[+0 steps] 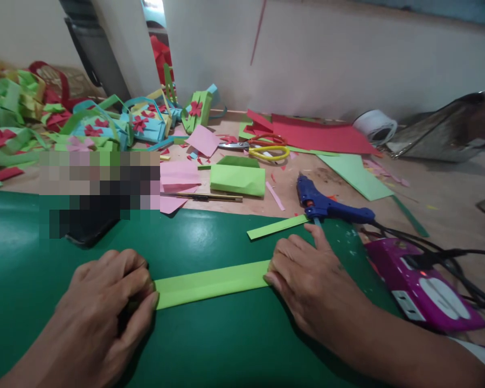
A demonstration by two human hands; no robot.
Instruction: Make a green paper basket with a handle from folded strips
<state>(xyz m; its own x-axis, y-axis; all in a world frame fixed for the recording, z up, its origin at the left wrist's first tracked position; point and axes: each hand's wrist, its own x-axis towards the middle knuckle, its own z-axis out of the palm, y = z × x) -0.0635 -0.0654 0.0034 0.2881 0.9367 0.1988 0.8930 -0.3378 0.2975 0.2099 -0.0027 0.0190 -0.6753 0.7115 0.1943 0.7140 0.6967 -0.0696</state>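
Both hands' fingers (275, 265) pinch a green strip (212, 284); glue gun (327, 205) beyond, apparently beside another strip (278, 227).

glue gun (327, 206) behind the long paper strip (212, 284), scissors (258, 149) farther back, power strip (426, 291) at right

From where I stand, I can see the person's left hand (109, 302) and right hand (307, 269), both ungloved, with rounded knuckles and fine creases over the finger joints. A small, dark, blurry mark (339, 266) sits on the back of the right hand, toward the wrist; I can't make out whether it's ink or something else. The right forearm (400, 339) is bare, smooth and gently widening away from the wrist. Of the left arm, only a short bare stretch by the left wrist (36, 355) shows.
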